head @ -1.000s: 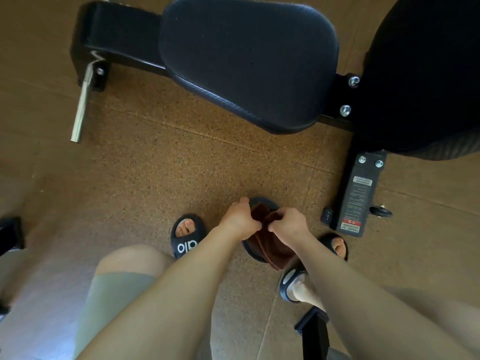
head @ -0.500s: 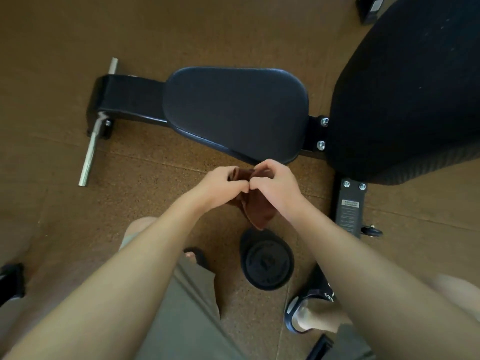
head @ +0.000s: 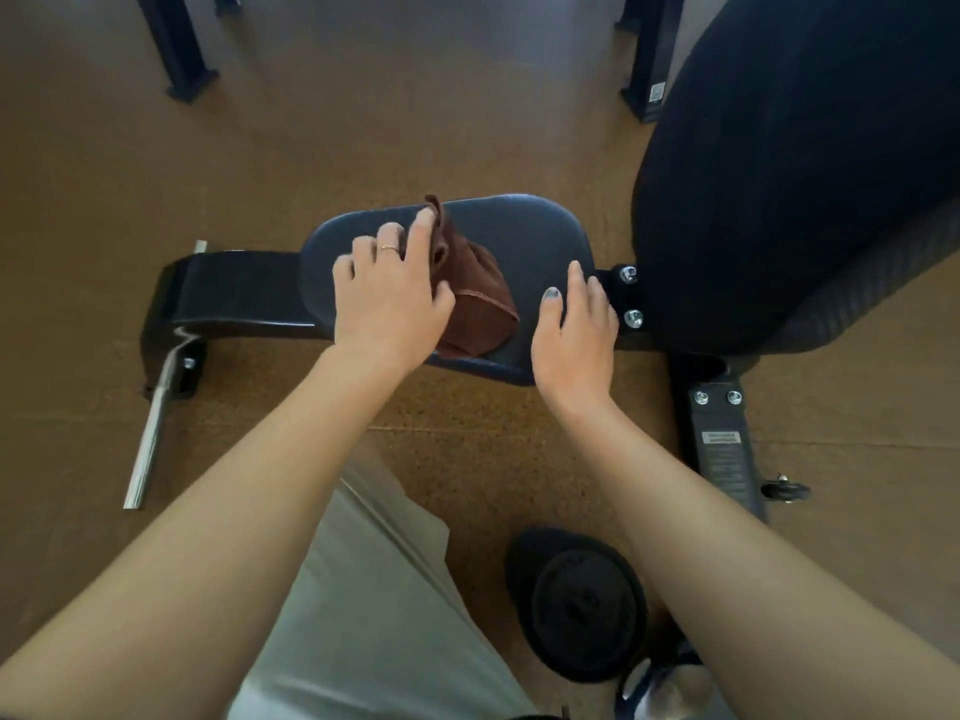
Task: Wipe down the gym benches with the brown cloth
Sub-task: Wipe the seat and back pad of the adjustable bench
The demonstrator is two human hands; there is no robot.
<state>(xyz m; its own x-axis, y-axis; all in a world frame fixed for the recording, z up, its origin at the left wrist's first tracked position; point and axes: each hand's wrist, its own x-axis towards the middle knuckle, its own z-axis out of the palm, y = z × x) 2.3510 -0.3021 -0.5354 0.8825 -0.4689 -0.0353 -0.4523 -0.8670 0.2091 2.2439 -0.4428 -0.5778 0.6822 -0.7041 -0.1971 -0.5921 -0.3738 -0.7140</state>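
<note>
The brown cloth (head: 475,298) lies bunched on the black seat pad (head: 524,236) of the gym bench. My left hand (head: 387,291) rests on the pad's left half, with the cloth held between its forefinger and thumb; the other fingers spread flat on the pad. My right hand (head: 574,330) lies with straight fingers on the pad's right end, a little apart from the cloth. The bench's large black back pad (head: 795,174) rises at the right.
The bench frame (head: 228,291) runs left to a steel bar (head: 150,433) on the cork floor. A black weight plate (head: 582,602) lies by my right foot. A frame foot with a small wheel (head: 722,449) stands at the right. Dark equipment legs (head: 176,49) stand at the back.
Both hands rose from the floor with the cloth and brought it onto the seat pad. My right hand let go of the cloth and now rests on the pad.
</note>
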